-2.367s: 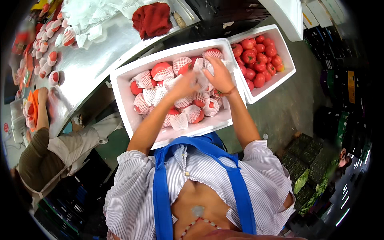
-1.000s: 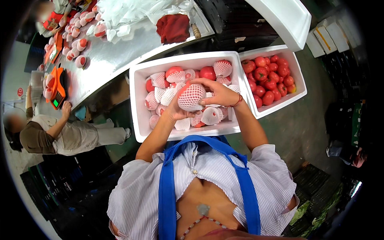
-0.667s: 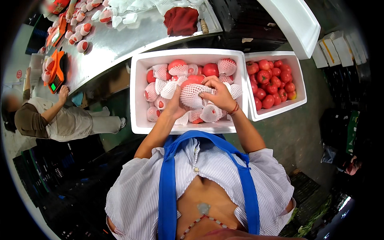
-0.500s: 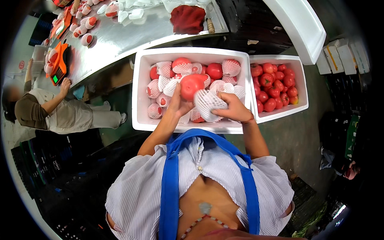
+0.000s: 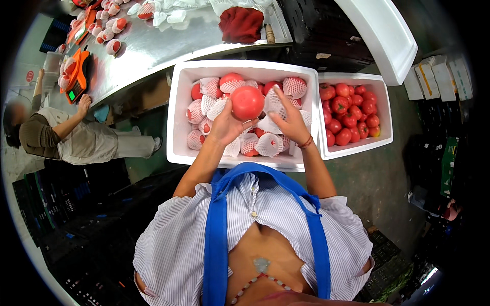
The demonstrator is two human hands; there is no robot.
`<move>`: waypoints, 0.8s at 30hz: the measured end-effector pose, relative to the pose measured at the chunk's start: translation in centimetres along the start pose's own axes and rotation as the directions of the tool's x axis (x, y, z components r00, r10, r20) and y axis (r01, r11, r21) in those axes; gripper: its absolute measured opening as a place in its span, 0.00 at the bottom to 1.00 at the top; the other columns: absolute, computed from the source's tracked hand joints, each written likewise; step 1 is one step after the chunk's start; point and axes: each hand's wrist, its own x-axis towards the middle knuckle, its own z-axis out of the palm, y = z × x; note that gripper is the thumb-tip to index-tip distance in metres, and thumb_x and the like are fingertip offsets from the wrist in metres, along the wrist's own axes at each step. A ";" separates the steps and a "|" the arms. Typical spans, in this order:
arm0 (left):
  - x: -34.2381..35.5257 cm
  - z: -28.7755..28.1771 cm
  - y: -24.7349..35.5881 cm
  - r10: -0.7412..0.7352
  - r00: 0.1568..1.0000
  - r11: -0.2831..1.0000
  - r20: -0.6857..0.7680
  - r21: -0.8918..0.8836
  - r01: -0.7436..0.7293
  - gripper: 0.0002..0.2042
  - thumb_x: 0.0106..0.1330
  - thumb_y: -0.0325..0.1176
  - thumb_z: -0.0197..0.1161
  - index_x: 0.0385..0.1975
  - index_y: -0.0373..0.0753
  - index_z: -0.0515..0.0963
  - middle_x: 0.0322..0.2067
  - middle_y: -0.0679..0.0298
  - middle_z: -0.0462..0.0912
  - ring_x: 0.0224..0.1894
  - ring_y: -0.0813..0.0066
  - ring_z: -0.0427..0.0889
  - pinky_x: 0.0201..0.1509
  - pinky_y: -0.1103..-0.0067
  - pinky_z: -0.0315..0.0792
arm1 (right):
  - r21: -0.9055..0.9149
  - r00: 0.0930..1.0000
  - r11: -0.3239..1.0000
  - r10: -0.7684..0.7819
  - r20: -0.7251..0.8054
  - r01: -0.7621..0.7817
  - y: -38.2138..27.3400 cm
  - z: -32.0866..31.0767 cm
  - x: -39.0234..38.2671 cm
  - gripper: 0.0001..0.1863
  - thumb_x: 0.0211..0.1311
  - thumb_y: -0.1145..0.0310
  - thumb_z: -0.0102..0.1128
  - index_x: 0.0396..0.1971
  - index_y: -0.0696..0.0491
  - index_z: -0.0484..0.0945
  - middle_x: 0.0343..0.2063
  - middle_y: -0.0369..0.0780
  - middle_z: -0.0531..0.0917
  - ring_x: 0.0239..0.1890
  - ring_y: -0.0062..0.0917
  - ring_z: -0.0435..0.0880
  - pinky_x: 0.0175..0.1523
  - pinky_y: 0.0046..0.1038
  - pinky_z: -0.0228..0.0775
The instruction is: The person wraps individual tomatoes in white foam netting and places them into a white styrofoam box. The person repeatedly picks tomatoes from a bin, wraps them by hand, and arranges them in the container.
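Observation:
My left hand (image 5: pixel 226 128) cups a bare red tomato (image 5: pixel 247 103) from its left and underside, above a white foam box (image 5: pixel 177 122). Just right of the tomato, my right hand (image 5: pixel 293 123) has a white foam net sleeve (image 5: pixel 274 104) between its thumb and outstretched fingers. The tomato sits outside this sleeve, close beside it. Below both hands the box holds several tomatoes in foam nets (image 5: pixel 269 145). Part of the sleeve is hard to tell from the nets beneath.
Loose bare tomatoes fill a second foam box (image 5: pixel 386 109) to the right. A white lid (image 5: pixel 403 51) leans beyond it. A metal table (image 5: pixel 153 46) carries netted tomatoes, a red cloth (image 5: pixel 241 24) and an orange scale (image 5: pixel 77 79). A co-worker (image 5: pixel 76 132) stands left.
The tomato has risen slightly and shows larger and fully bare. My right hand has spread its fingers and shifted up, with the sleeve moving up beside the tomato.

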 end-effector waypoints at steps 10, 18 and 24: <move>-0.9 2.7 1.0 0.263 0.960 0.666 -0.097 0.739 -0.107 0.22 0.57 0.33 0.57 0.51 0.35 0.62 0.23 0.58 0.78 0.20 0.78 0.77 0.21 0.88 0.67 | 0.765 0.914 0.499 0.229 0.336 -0.406 1.3 1.7 0.5 0.37 0.53 0.48 0.53 0.57 0.56 0.55 0.49 0.40 0.68 0.51 0.23 0.68 0.53 0.24 0.62; -0.8 3.2 1.2 0.232 0.971 0.640 -0.059 0.761 -0.107 0.22 0.57 0.33 0.57 0.52 0.35 0.62 0.22 0.61 0.78 0.20 0.78 0.77 0.23 0.86 0.68 | 0.846 0.893 0.290 0.190 0.409 -0.449 1.2 1.7 0.2 0.34 0.57 0.45 0.46 0.56 0.56 0.57 0.48 0.39 0.69 0.47 0.21 0.70 0.50 0.23 0.63; -0.7 4.1 1.1 0.250 0.964 0.657 -0.089 0.747 -0.102 0.23 0.58 0.35 0.57 0.52 0.35 0.61 0.21 0.61 0.77 0.21 0.78 0.76 0.22 0.86 0.68 | 0.773 0.927 0.514 0.173 0.332 -0.373 1.2 1.0 0.4 0.43 0.49 0.42 0.55 0.57 0.56 0.55 0.49 0.40 0.68 0.52 0.22 0.67 0.54 0.24 0.60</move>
